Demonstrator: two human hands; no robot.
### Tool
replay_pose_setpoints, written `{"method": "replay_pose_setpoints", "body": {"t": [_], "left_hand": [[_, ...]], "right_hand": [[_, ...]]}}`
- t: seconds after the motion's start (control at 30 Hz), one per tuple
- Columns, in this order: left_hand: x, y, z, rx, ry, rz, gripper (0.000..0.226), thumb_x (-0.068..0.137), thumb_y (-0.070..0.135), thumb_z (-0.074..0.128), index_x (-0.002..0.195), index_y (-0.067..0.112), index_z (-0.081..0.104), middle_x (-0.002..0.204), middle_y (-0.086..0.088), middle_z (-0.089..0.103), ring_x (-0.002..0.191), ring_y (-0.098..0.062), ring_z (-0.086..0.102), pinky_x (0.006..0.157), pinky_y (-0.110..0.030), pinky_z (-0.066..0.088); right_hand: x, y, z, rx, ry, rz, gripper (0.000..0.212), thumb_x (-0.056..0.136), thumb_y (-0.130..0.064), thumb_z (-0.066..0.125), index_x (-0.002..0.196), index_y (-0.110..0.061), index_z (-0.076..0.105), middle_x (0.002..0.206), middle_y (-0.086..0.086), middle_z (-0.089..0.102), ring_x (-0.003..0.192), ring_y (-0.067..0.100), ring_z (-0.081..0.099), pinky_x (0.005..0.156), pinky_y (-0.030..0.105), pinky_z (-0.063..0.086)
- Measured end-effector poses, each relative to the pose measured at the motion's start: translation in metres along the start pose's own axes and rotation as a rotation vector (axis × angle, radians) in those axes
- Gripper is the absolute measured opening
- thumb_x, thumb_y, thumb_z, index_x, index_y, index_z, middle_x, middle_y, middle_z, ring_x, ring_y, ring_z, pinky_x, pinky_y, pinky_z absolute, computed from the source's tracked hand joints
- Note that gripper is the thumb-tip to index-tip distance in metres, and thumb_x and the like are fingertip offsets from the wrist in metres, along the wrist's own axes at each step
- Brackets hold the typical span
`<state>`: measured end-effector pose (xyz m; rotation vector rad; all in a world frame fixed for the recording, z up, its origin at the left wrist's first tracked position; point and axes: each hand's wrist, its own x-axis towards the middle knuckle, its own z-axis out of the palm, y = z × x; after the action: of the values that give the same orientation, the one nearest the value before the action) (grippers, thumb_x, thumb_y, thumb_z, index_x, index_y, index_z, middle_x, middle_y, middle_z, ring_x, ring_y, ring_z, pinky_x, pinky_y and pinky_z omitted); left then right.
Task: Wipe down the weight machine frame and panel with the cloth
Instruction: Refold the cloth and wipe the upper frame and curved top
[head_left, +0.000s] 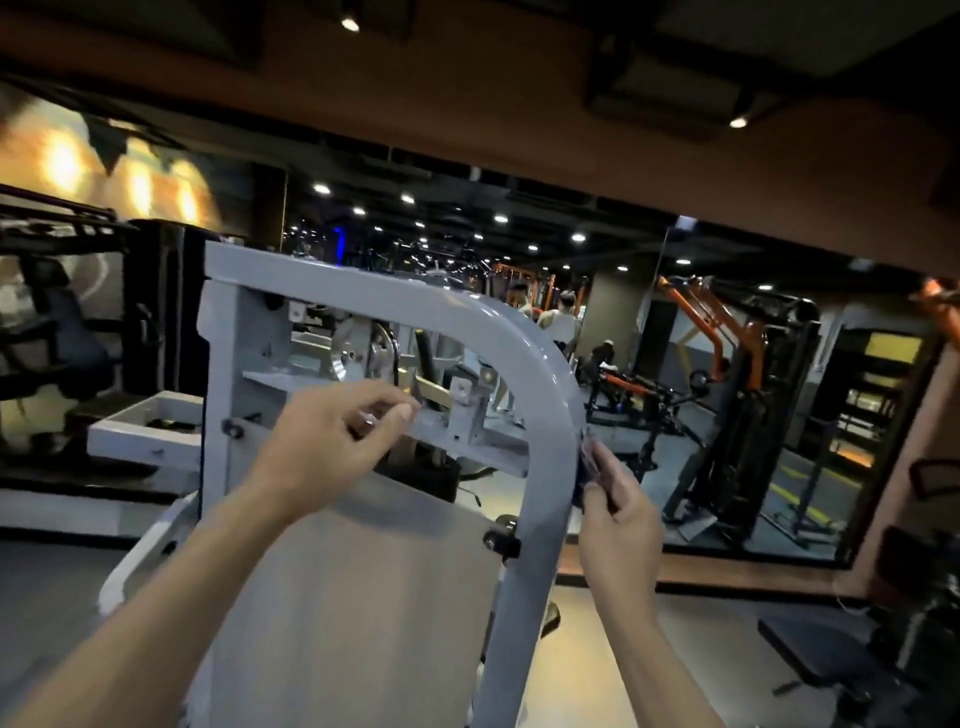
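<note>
The weight machine's white frame (524, 364) curves from a top bar down its right side, straight in front of me. A pale translucent panel (363, 587) is bolted inside it. My right hand (618, 525) presses a small dark cloth (589, 462) against the outer right edge of the frame, just below the bend. My left hand (332, 441) hovers in front of the machine's upper opening, fingers loosely curled with thumb and forefinger close; something small may glint between them, but it is too blurred to name.
Pulleys and brackets (363, 358) show through the opening above the panel. A wall mirror (727, 374) behind reflects orange and black machines and people. A dark bench (826, 654) stands at lower right, a white frame part (145, 431) at left.
</note>
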<state>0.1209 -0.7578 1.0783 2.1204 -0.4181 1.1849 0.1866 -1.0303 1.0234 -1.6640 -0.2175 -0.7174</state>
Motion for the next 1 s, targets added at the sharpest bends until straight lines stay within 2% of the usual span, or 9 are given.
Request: {"method": "replay_pose_setpoints", "body": {"t": [0.23,0.33,0.4,0.5,0.57,0.63,0.7,0.83,1.0], "left_hand": [[0.068,0.0,-0.032,0.432,-0.374,0.346,0.029,0.096,0.042,0.049,0.108,0.033,0.074,0.092,0.024,0.069,0.082,0.005,0.062,0.074,-0.025,0.055],[0.078,-0.007,-0.025,0.403,-0.322,0.345,0.025,0.098,0.036,0.057,0.119,0.033,0.071,0.099,0.032,0.061,0.084,0.013,0.054,0.08,-0.02,0.052],[0.084,-0.012,-0.027,0.409,-0.308,0.377,0.026,0.098,0.034,0.059,0.122,0.033,0.069,0.102,0.031,0.062,0.086,0.011,0.055,0.081,-0.023,0.055],[0.097,-0.024,-0.052,0.453,-0.285,0.412,0.026,0.097,0.035,0.058,0.12,0.032,0.069,0.1,0.027,0.065,0.082,0.01,0.057,0.074,-0.012,0.048],[0.108,-0.039,-0.071,0.37,-0.144,0.364,0.023,0.096,0.032,0.059,0.116,0.031,0.069,0.099,0.028,0.064,0.082,0.011,0.059,0.074,-0.012,0.05],[0.113,-0.055,-0.072,0.137,0.052,0.223,0.019,0.096,0.021,0.063,0.112,0.031,0.068,0.098,0.023,0.068,0.086,0.007,0.063,0.074,-0.013,0.053],[0.111,-0.068,-0.05,0.02,0.128,0.18,0.02,0.097,0.016,0.063,0.11,0.03,0.069,0.1,0.019,0.071,0.091,0.003,0.065,0.076,-0.018,0.055],[0.106,-0.08,-0.001,0.142,-0.049,0.527,0.028,0.096,0.021,0.061,0.122,0.025,0.069,0.117,0.017,0.068,0.109,-0.005,0.062,0.095,-0.03,0.05],[0.121,-0.09,0.012,0.139,-0.068,0.718,0.036,0.092,0.019,0.064,0.128,0.021,0.068,0.133,0.011,0.062,0.123,-0.012,0.056,0.105,-0.031,0.044]], "right_hand": [[0.008,-0.046,0.005,-0.144,-0.037,-0.259,0.05,0.103,-0.011,0.055,0.146,-0.037,0.054,0.132,-0.026,0.062,0.109,-0.028,0.051,0.097,0.002,0.041],[0.014,-0.053,0.012,-0.232,-0.013,-0.324,0.054,0.102,-0.008,0.055,0.147,-0.036,0.052,0.087,-0.019,0.07,0.067,-0.009,0.057,0.059,0.007,0.042],[0.017,-0.062,0.016,-0.275,-0.022,-0.382,0.057,0.1,-0.004,0.057,0.148,-0.034,0.05,0.068,-0.013,0.061,0.057,0.001,0.05,0.049,0.011,0.035],[0.022,-0.071,0.025,-0.313,-0.004,-0.475,0.063,0.095,0.005,0.062,0.148,-0.026,0.05,0.085,0.011,0.072,0.063,-0.013,0.051,0.057,-0.001,0.034],[0.028,-0.075,0.033,-0.349,0.002,-0.532,0.066,0.093,0.006,0.063,0.149,-0.026,0.05,0.103,0.023,0.072,0.068,-0.001,0.057,0.063,-0.002,0.035],[0.033,-0.072,0.04,-0.361,0.018,-0.559,0.068,0.092,0.006,0.064,0.15,-0.029,0.05,0.111,0.014,0.074,0.085,0.018,0.064,0.073,0.015,0.047],[0.031,-0.073,0.045,-0.348,0.034,-0.546,0.07,0.092,0.003,0.066,0.15,-0.034,0.05,0.128,-0.005,0.071,0.101,0.016,0.07,0.088,0.027,0.052],[0.036,-0.074,0.046,-0.399,0.089,-0.632,0.065,0.087,0.0,0.073,0.144,-0.028,0.058,0.14,-0.018,0.062,0.124,0.001,0.061,0.106,0.019,0.045],[0.039,-0.076,0.048,-0.571,0.287,-0.807,0.035,0.094,-0.011,0.071,0.127,-0.021,0.072,0.12,-0.014,0.071,0.109,0.006,0.067,0.096,0.02,0.049]]}}
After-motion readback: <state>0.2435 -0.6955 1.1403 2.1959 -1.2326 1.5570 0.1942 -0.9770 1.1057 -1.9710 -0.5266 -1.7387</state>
